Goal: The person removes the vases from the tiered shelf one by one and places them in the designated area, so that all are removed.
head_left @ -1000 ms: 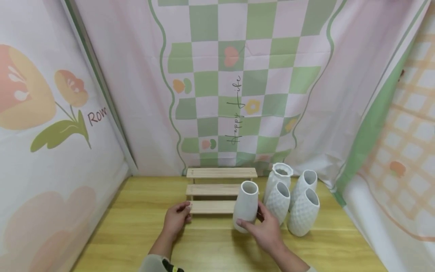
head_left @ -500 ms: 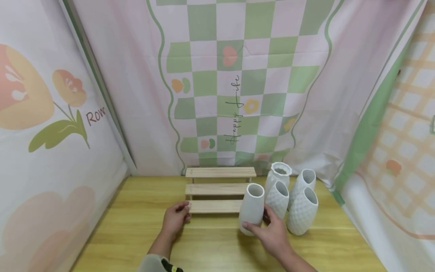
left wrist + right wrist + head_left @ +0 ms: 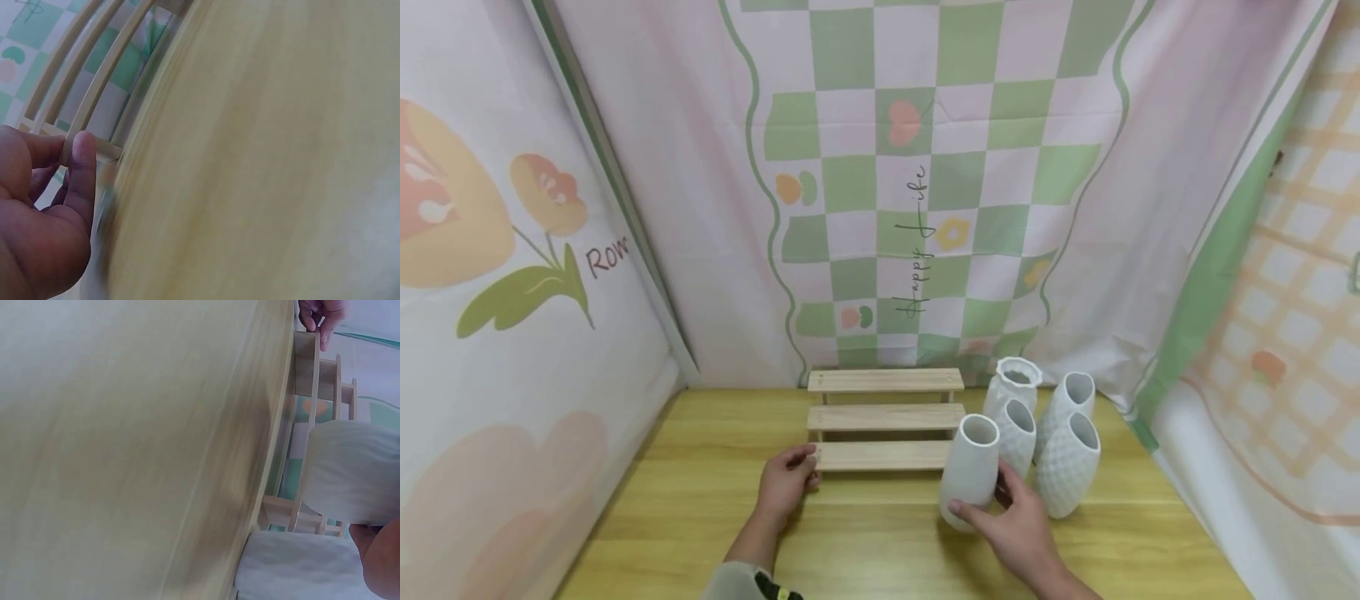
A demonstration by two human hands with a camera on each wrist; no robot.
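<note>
A smooth white vase [image 3: 968, 479] is held in my right hand [image 3: 1018, 529], thumb on its near side and fingers round its right side. In the right wrist view the vase [image 3: 353, 472] hangs off the tabletop, in front of the wooden rack. My left hand [image 3: 786, 483] pinches the left end of the lowest step of a three-step wooden rack [image 3: 883, 456]. The left wrist view shows thumb and fingers of the left hand [image 3: 50, 212] on either side of that slat [image 3: 100, 81].
Several white vases stand at the right: one with a ruffled rim [image 3: 1017, 385], a dimpled one [image 3: 1067, 471] in front, and others [image 3: 1017, 437] close by. The wooden table [image 3: 700, 467] meets a checkered cloth backdrop [image 3: 850, 183] behind the rack.
My right hand has carried the smooth vase to the right and nearer to me, away from the rack's front. My left hand keeps its grip on the rack's end.
</note>
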